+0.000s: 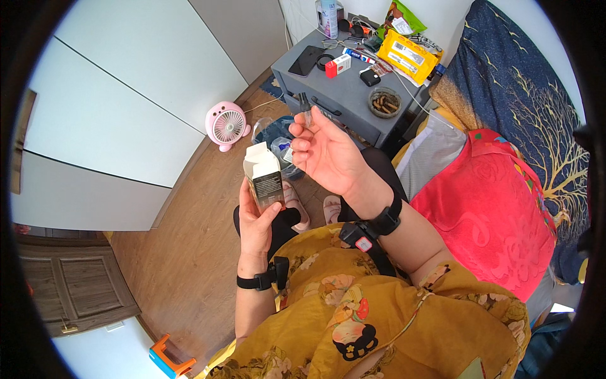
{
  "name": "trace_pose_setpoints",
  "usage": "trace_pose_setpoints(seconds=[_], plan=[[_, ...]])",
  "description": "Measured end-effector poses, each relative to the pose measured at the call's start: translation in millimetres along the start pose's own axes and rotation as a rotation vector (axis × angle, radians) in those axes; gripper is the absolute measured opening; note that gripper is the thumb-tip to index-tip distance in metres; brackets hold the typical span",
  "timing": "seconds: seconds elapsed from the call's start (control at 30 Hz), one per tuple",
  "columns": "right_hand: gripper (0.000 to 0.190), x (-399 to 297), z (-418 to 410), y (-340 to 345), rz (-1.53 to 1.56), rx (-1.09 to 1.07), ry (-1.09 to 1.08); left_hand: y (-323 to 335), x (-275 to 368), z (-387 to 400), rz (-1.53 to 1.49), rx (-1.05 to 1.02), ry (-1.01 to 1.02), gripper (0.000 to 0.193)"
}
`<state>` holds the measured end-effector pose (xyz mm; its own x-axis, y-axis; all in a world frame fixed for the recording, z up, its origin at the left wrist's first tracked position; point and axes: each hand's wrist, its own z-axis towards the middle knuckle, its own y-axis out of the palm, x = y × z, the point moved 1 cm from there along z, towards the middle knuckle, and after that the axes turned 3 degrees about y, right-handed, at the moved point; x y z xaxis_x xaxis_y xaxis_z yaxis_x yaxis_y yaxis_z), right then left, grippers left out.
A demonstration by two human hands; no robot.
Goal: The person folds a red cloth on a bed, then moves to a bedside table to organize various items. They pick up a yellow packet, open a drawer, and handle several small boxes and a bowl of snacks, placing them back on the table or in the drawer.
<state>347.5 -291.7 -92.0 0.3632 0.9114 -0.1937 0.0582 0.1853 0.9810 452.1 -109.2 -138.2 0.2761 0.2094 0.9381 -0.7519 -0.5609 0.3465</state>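
Observation:
My left hand [256, 220] grips a small black printed carton [269, 189] whose white top flaps [259, 158] stand up. To the right of it and a little higher, my right hand [326, 151] is raised with its palm turned up. Between its thumb and fingertips it pinches a small clear bottle with a black top [306, 111]. The bottle is upright, apart from the carton, and its lower end is partly hidden by the fingers. What lies inside the carton cannot be seen.
A grey nightstand [326, 87] bears a phone [307, 61], a red-and-white box [338, 66], a yellow wipes pack [408, 57] and a glass ashtray [384, 102]. A pink fan [227, 125] stands on the wood floor. Beyond my hands is a lined bin [274, 130]; right, a bed with a red cover [487, 208].

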Motion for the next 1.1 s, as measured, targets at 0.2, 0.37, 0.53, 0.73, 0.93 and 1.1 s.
trace_pose_setpoints(seconds=[0.2,0.37,0.53,0.73,0.93,1.1], plan=[[0.03,-2,0,1,0.025,0.011,0.013,0,1,2,-0.039,-0.003,-0.038,0.085],[0.032,-3,-1,3,0.054,-0.023,0.038,-1,0,3,-0.037,-0.006,-0.038,0.085],[0.034,-3,-2,3,0.053,-0.039,0.054,0,-5,4,0.014,0.01,0.001,0.078],[0.036,-2,-3,-2,0.053,-0.063,0.074,-2,-7,3,0.006,0.015,-0.007,0.079],[0.033,1,-3,-9,-0.006,-0.108,0.065,-2,-8,2,0.01,0.019,-0.018,0.079],[0.033,1,-4,-13,-0.009,-0.089,0.082,-3,-10,2,0.007,0.01,-0.011,0.078]])
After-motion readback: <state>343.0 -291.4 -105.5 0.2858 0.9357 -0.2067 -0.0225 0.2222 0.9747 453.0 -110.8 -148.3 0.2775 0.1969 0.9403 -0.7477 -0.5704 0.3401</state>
